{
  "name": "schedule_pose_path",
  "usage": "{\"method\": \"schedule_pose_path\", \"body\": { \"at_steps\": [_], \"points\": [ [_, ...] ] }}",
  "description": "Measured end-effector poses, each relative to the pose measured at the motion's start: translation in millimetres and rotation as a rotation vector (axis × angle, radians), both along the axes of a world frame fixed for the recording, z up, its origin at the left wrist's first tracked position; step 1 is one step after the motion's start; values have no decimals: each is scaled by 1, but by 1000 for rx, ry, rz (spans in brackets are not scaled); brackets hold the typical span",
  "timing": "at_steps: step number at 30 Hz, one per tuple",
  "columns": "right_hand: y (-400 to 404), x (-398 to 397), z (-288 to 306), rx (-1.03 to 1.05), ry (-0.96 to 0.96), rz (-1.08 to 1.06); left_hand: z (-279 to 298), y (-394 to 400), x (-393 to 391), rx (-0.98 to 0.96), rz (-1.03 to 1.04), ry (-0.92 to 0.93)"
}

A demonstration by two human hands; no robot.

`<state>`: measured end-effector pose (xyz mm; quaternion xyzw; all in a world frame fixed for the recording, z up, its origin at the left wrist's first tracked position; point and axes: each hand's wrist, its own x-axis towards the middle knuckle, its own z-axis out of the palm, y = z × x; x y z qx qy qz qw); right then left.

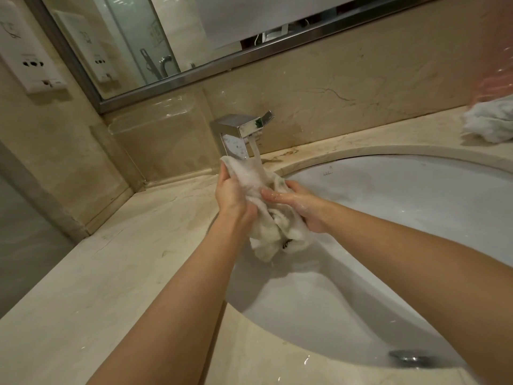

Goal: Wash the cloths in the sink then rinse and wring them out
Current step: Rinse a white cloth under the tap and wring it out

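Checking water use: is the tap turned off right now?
No, a stream of water runs from the faucet onto the cloth held over the sink.

Two hands are here, a left hand (231,194) and a right hand (298,202). There are two cloths. One wet cloth (273,218) is held by both hands over the sink (416,207). The other white cloth (490,123) sits at the far right edge of the counter (111,273). There is one sink and one tap (240,130) at the back edge of the counter. One stream of water (256,151) runs from the tap. One drain (410,358) is in the sink. One mirror (166,37) hangs on the wall. One socket plate (26,51) is on the left wall.
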<state>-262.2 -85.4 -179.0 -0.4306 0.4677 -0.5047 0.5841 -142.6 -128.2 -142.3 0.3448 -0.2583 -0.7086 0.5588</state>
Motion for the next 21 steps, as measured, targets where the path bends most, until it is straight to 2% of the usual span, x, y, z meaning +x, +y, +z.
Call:
{"method": "schedule_pose_path", "body": {
  "at_steps": [2, 4, 8, 11, 14, 16, 21],
  "points": [
    [0, -3, 2, -24, 15, -50, -2, 0, 2, -10, 0, -3],
    [-1, -3, 5, -57, 7, -132, 0, 1, 1, -96, 45, -101],
    [-2, -3, 5, -87, -9, -275, 3, 15, 1, -263, 75, -611],
    [-5, -3, 4, -91, -15, -400, -5, 25, -1, -378, -76, -992],
    [-8, -4, 6, -90, -126, -499, -3, 33, -4, -396, -218, -1202],
    [-9, -5, 5, -75, -180, -532, -5, 28, -4, -311, -275, -1237],
    [-10, 2, 0, -39, -169, -574, -2, 32, -3, -138, -411, -1106]
  ]
}}
